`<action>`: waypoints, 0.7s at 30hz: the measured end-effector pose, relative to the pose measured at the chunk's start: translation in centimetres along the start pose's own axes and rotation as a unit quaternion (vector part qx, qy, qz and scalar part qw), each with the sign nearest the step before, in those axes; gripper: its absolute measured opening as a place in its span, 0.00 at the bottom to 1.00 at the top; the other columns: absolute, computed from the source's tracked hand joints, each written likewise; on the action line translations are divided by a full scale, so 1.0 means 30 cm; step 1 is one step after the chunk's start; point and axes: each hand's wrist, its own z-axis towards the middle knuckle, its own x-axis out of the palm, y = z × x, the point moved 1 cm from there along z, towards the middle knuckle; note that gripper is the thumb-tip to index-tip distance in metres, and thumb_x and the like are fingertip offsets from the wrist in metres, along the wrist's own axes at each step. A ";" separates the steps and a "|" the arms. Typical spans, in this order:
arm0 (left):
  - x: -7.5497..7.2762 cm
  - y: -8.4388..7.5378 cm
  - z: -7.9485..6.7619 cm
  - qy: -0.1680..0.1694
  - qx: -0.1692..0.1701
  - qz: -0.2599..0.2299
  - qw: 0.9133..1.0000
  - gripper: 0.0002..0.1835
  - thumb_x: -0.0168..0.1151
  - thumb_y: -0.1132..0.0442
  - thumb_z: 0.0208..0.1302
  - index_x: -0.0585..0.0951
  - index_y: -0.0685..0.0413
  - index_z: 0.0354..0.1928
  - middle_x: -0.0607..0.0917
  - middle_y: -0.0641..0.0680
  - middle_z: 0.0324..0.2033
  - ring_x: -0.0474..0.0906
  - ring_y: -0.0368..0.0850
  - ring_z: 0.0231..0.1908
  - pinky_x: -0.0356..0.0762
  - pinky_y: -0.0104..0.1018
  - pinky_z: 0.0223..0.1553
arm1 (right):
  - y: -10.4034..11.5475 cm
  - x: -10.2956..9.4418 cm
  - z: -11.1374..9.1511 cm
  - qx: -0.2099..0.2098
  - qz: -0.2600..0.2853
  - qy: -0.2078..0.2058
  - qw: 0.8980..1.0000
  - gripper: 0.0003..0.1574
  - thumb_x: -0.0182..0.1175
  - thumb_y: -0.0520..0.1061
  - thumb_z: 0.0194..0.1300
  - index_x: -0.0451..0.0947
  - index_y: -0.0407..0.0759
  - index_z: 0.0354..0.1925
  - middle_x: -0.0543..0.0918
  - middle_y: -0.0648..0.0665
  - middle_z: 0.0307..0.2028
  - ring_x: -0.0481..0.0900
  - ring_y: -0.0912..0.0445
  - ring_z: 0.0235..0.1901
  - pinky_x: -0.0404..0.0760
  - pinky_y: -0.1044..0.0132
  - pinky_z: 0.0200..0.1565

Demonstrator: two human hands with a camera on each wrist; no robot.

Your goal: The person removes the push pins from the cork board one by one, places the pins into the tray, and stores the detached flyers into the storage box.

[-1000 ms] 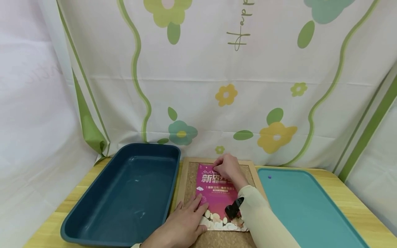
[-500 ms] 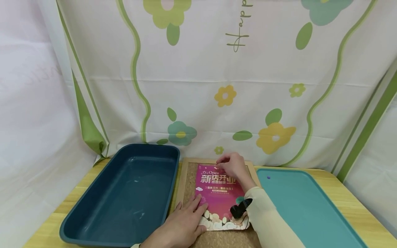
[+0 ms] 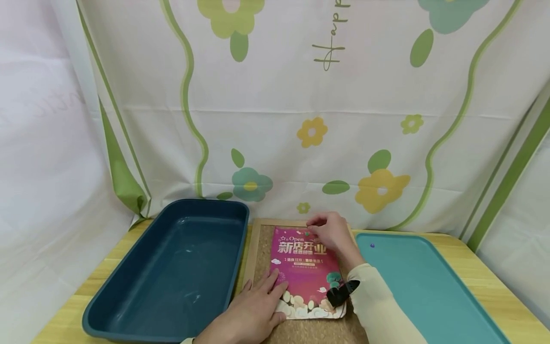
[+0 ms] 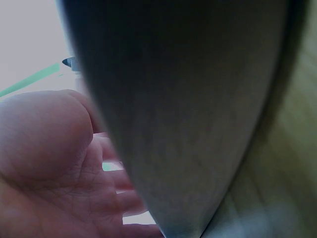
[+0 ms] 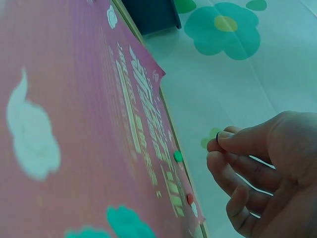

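Observation:
A pink-purple poster [image 3: 305, 277] with Chinese lettering lies on a wood-framed corkboard [image 3: 264, 239]. My left hand [image 3: 255, 306] rests with spread fingers on the poster's lower left corner. Over the top edge, toward the right, my right hand [image 3: 333, 234] pinches a small dark pushpin [image 5: 218, 137] between thumb and forefinger, mostly hidden by the fingertips. In the right wrist view, a green pushpin [image 5: 178, 156] and a red pushpin [image 5: 189, 198] sit along the poster's top edge, and one poster corner [image 5: 157, 74] lifts off the board.
Left of the board stands a deep dark blue tub [image 3: 172, 277]. To its right lies a flat teal tray [image 3: 421, 286] bearing a purple pushpin [image 3: 372, 245]. A white flowered cloth [image 3: 275, 143] hangs behind, close to the board's far edge. The table [image 3: 107, 267] is light wood.
My right hand has shifted rightward along the poster's top edge, uncovering more of the lettering. The left hand has stayed where it was on the lower left corner.

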 end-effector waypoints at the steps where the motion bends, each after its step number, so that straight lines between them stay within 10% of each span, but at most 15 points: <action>1: 0.000 0.000 -0.001 0.001 0.000 -0.001 1.000 0.34 0.65 0.44 0.73 0.72 0.41 0.77 0.65 0.54 0.82 0.59 0.58 0.82 0.62 0.72 0.75 | -0.004 -0.005 -0.002 -0.002 -0.006 -0.001 1.000 0.09 0.68 0.45 0.74 0.91 0.43 0.46 0.89 0.41 0.43 0.85 0.49 0.36 0.86 0.64 0.35; 21: -0.009 -0.004 -0.013 -0.008 0.009 -0.004 1.000 0.34 0.64 0.45 0.74 0.72 0.43 0.78 0.65 0.56 0.82 0.58 0.59 0.83 0.62 0.73 0.75 | -0.029 -0.073 -0.034 -0.021 -0.024 -0.026 0.999 0.10 0.66 0.45 0.76 0.90 0.43 0.48 0.88 0.42 0.43 0.81 0.50 0.39 0.83 0.63 0.35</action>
